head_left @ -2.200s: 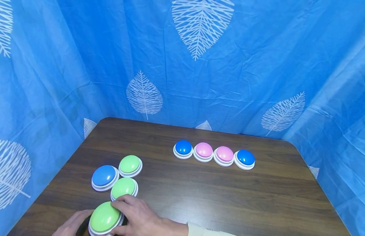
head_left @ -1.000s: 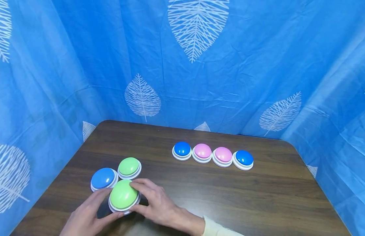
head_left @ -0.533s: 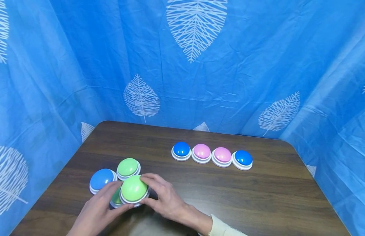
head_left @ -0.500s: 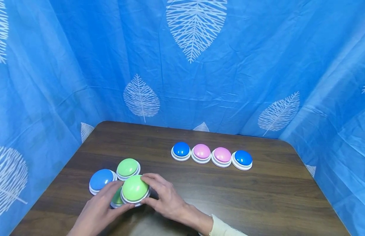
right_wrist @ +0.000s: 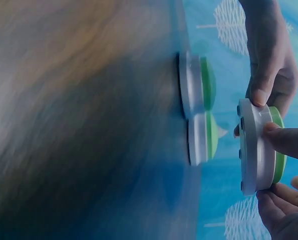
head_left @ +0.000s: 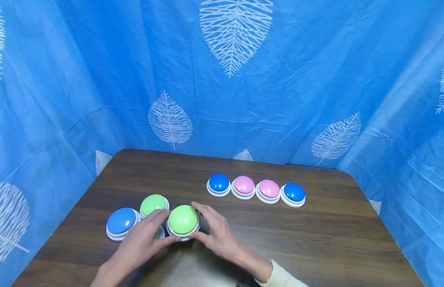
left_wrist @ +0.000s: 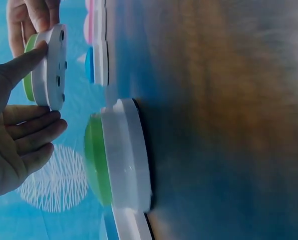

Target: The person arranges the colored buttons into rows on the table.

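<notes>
Between both hands is a green-domed push button [head_left: 184, 220] on a white round base. My left hand [head_left: 140, 239] grips its left side with thumb and fingers, and my right hand [head_left: 222, 236] pinches its right side. Both wrist views show the held button [right_wrist: 264, 155] raised off the table, its small dark feet exposed. Behind my left hand, a second green button [head_left: 160, 232] is mostly hidden in the head view; in the left wrist view this green button [left_wrist: 123, 155] sits on the table. Beyond it stand another green button [head_left: 152, 205] and a blue button [head_left: 121, 221].
Toward the back of the brown wooden table [head_left: 297, 239], a row holds a blue button [head_left: 219, 182], a pink button [head_left: 243, 185], another pink button [head_left: 269, 189] and a blue button [head_left: 294, 193]. A blue curtain [head_left: 222, 107] with white leaf prints surrounds the table's back and sides.
Both hands have carried the green button from the near left edge, past the second green button, toward the right and away from me. The other buttons keep their places.
</notes>
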Available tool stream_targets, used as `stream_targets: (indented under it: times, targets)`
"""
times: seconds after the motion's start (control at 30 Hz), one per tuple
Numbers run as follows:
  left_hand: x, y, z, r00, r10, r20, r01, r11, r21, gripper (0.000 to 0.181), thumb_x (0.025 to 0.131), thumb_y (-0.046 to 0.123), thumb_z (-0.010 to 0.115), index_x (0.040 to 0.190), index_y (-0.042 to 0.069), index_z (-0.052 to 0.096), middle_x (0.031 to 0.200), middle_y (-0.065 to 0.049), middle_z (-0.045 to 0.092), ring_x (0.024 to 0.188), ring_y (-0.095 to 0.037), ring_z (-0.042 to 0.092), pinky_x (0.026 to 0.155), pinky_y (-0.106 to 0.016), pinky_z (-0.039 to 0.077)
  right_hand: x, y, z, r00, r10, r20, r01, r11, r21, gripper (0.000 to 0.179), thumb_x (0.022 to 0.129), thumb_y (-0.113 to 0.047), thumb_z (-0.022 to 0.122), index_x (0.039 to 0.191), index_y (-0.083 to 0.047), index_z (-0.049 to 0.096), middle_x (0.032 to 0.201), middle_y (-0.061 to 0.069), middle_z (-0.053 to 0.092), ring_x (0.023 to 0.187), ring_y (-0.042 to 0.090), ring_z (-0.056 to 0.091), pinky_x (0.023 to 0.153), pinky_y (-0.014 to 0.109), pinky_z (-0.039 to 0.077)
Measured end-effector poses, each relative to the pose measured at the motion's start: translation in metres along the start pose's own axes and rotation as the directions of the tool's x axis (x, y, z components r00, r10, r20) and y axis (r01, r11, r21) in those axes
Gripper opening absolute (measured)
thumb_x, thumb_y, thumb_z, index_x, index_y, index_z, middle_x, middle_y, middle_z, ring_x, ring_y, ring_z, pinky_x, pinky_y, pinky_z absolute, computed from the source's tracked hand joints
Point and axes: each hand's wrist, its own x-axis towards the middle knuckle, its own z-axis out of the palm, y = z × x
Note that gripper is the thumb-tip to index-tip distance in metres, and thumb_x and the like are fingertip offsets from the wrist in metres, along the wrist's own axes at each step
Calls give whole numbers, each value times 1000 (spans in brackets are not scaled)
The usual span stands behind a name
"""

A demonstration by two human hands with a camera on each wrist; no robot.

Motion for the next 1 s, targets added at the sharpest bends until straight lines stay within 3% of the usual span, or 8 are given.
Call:
stream_targets:
  times: [0.17, 0.37, 0.6, 1.0]
  targets:
    - [19, 3, 5, 997, 29, 67, -32, 998, 47, 59, 73, 43, 87, 118, 11, 66, 110, -1, 66, 100, -18, 64, 82, -43, 55, -2, 10, -8, 999, 37, -28, -37, 999, 4, 80, 77, -8, 85, 145, -4, 43, 136, 16, 57, 120, 25, 59, 99, 33, 47]
    - [37, 8, 15, 990, -9, 142, 0, 998, 61, 62, 71, 42, 88, 118, 8, 67, 111, -5, 66, 103, -22, 64, 82, -46, 55, -6, 22, -16, 997, 61, -36, -62, 998, -25, 79, 77, -6, 85, 145, -3, 43, 136, 17, 57, 122, 27, 58, 102, 37, 46]
    - [59, 12, 29, 984, 20, 179, -34, 997, 74, 61, 71, 42, 89, 116, 6, 68, 106, -4, 66, 96, -19, 64, 76, -42, 56, -8, 36, -27, 994, 102, -33, -104, 993, -56, 81, 76, -4, 85, 146, -3, 42, 131, 17, 59, 120, 30, 58, 101, 44, 46]
    - [93, 17, 47, 950, 1, 311, -22, 998, 62, 55, 77, 39, 85, 117, 6, 67, 107, -7, 64, 93, -21, 63, 80, -47, 55, -9, 60, -39, 979, 204, -25, -205, 968, -147, 74, 79, -9, 84, 142, 1, 47, 135, 17, 58, 124, 31, 54, 104, 46, 42]
